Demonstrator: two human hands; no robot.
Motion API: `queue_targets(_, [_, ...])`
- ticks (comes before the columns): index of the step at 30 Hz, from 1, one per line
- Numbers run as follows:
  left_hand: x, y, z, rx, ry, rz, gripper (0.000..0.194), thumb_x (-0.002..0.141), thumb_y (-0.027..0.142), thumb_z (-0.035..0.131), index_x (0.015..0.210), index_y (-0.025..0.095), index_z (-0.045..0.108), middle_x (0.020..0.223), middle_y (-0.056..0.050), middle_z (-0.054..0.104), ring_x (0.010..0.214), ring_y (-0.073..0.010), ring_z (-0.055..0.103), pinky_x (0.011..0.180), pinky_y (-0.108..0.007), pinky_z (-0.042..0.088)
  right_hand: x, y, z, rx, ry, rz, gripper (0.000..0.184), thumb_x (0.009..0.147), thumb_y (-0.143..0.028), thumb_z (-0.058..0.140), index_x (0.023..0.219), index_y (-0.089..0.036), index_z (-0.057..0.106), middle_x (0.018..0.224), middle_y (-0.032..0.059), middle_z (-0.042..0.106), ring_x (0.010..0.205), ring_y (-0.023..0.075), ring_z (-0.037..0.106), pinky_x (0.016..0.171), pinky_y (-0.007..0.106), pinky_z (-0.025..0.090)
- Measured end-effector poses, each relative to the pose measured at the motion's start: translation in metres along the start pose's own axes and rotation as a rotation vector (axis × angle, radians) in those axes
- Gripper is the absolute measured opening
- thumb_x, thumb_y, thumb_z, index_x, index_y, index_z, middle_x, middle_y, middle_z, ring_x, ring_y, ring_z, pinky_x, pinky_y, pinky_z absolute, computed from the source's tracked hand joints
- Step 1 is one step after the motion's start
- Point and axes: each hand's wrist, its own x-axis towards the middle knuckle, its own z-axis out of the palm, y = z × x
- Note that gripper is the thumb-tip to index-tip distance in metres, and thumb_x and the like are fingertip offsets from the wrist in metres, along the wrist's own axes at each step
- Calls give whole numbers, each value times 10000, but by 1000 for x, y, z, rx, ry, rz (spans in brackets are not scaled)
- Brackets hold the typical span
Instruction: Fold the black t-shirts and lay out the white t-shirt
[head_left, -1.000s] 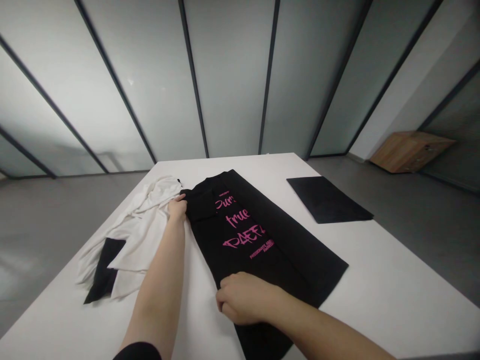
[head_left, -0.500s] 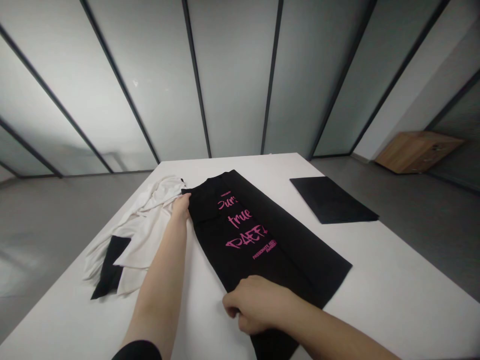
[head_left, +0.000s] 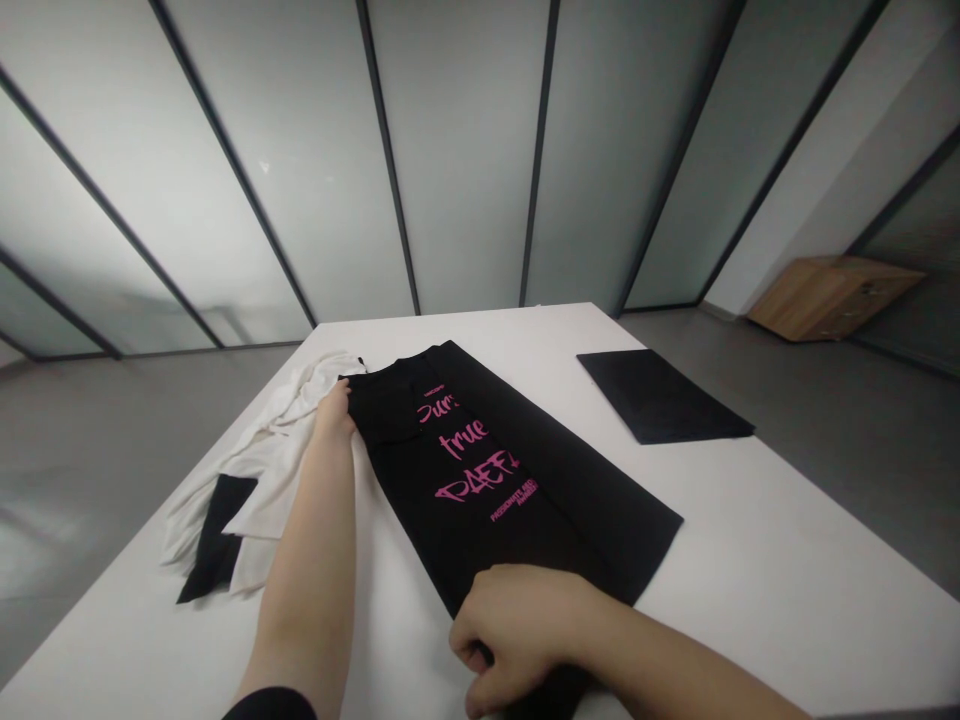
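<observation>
Reaching forward across the worktop [head_left: 780, 560], we are holding our left arm nearly straight, with our left grip [head_left: 334, 412] resting at the shoulder edge of a black T-shirt [head_left: 480, 470]; we cannot tell whether that grip is open or pinching. Our right arm is lying crosswise, low in view, and our right grip [head_left: 517, 635] is curling closed on the shirt's lower end. The shirt is lying folded lengthwise, pink lettering up, mid-worktop. A crumpled white garment [head_left: 277, 450] is lying just left of it, over a black cloth [head_left: 217, 535], while a flat black sheet [head_left: 660, 397] is lying well to the right.
</observation>
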Motion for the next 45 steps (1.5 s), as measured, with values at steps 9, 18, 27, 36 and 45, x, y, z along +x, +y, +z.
queue_targets(9, [-29,1,42,-277,-242,104,359,955,310,520,1276,192,629,1116,-87,743,1162,-234,710,978,-344,604,-65,61,-46,299,110,54,315,733,-129,685,1025,-235,740,920,-45,679,747,133,554,660,225,392])
queue_targets(18, [-60,-52,55,863,-379,729,566,804,114,537,1294,260,780,1415,-133,585,1437,-335,485,1268,-530,330,-107,127,-43,494,170,441,244,787,-211,669,1030,-228,655,834,-34,547,691,137,526,586,227,415])
queue_targets(27, [-79,-49,62,1061,-511,636,216,745,120,720,880,269,800,919,-97,733,1084,-355,667,1096,-443,471,-98,121,-37,531,221,551,348,817,-275,701,1082,-257,477,796,-69,535,577,116,511,489,231,430])
queue_targets(36, [-105,-58,85,1003,-418,797,416,969,196,545,1360,180,685,1187,-168,754,1155,-337,681,1096,-450,480,-101,124,-38,551,101,695,304,777,-199,698,1028,-226,529,782,-55,602,487,118,593,451,243,509])
queue_targets(45, [-139,-84,99,1360,-460,852,533,1022,399,548,1549,317,567,1623,-162,514,1487,-422,456,1220,-647,321,-100,131,-35,501,47,764,257,852,-373,723,782,-223,527,579,-20,594,454,146,583,456,227,429])
